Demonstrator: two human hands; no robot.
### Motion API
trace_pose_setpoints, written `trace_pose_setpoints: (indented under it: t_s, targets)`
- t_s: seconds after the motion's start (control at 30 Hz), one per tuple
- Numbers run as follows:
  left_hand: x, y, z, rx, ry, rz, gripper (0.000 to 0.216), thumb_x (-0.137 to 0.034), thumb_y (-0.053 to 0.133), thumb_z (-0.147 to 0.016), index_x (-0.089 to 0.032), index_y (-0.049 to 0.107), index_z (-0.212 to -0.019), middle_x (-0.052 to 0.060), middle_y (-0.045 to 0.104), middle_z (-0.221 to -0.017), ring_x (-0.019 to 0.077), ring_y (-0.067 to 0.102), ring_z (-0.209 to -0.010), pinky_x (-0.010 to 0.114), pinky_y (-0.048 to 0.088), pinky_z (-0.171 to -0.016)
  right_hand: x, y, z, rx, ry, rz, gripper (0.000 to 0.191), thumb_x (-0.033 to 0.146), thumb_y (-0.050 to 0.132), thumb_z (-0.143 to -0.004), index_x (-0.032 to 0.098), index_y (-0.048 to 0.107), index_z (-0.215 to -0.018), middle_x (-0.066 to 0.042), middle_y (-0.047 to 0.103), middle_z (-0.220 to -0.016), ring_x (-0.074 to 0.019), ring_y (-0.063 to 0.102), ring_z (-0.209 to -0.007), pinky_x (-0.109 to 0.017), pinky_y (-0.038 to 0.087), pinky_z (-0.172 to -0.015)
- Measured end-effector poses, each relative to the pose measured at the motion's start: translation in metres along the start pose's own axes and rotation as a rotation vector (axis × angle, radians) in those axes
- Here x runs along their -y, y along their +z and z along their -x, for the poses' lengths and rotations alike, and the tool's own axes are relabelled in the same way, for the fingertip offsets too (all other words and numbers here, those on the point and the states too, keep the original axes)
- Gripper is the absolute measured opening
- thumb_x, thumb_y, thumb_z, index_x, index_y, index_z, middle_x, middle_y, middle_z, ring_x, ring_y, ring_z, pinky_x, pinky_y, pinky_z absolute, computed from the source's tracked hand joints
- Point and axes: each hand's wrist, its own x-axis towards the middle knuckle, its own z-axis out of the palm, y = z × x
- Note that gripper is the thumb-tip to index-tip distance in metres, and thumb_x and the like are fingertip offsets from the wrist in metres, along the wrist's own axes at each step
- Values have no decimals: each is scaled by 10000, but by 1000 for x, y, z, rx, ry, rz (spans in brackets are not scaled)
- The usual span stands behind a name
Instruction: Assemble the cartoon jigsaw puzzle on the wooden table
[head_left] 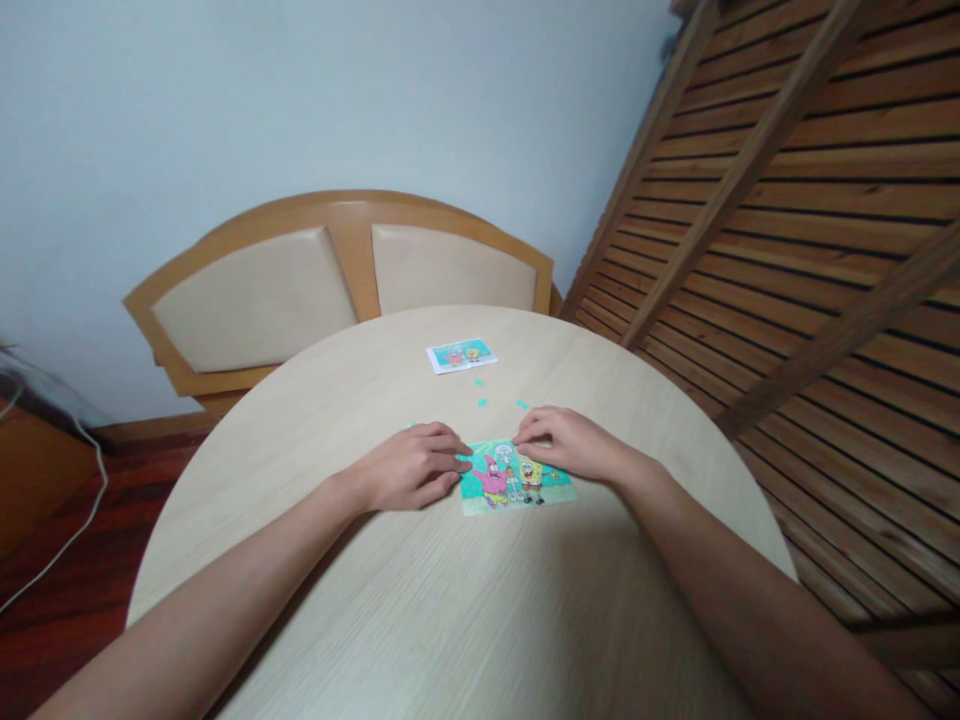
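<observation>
A jigsaw puzzle (516,488) with pink, white and yellow cartoon figures on a turquoise ground lies flat on the table. My left hand (416,466) rests at its left edge, palm down, fingers loosely stretched and the tips touching the puzzle's side. At the top edge, toward the right, my right hand (576,443) has its thumb and fingertips drawn together in a pinch against the puzzle. Whatever sits between those fingertips is hidden. Beyond the hands lie loose turquoise puzzle pieces: one piece (482,403), a farther piece (478,383) and another (522,405) beside my right fingers.
A folded picture card (462,355) with the same figures lies farther back on the round pale wooden table (480,620). Behind the table stands a bench with padded backs (457,268) against the wall. A slatted wooden screen (810,250) leans along the right side.
</observation>
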Motion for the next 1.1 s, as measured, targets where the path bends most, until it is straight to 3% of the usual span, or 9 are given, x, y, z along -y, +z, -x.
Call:
trace_pose_setpoints:
  t_s: [0.3,0.57,0.73,0.97,1.1]
  targets:
    - [-4,-2,-3,27,-26,-41,288,-227,424,-1000,-171,660,-1155,99,714,-1154,249,605,-1145,441,482,-1048,0,1,0,-6,0,4,169,290,650,-918,222,805,-920,-58,751,-947,-198,679,-894,-305,496,-836]
    - [-5,-2,-8,46,-39,-55,296,-251,407,-1004,-167,664,-1123,114,697,-1100,247,627,-1039,425,514,-976,2,1,-1,0,4,-1,170,288,653,-918,218,807,-928,-66,748,-968,-205,679,-903,-323,500,-847]
    - [-1,-2,-1,46,33,-38,323,-285,464,-989,-205,656,-1236,124,665,-1220,257,620,-1120,424,517,-983,1,1,0,13,9,-7,169,288,656,-919,219,809,-939,-66,744,-978,-205,677,-913,-322,497,-850]
    - [-7,-10,-3,110,64,-84,335,-321,463,-1000,-212,647,-1257,105,689,-1236,283,627,-1126,473,502,-1008,1,1,0,12,8,-6,172,285,650,-922,219,808,-936,-62,744,-983,-198,674,-911,-324,490,-856]
    - [-4,-5,3,73,56,-94,361,-303,468,-1003,-221,620,-1320,115,634,-1349,293,578,-1218,478,497,-1032,2,1,0,14,11,-9,172,287,652,-920,216,808,-932,-67,743,-980,-199,673,-906,-325,495,-856]
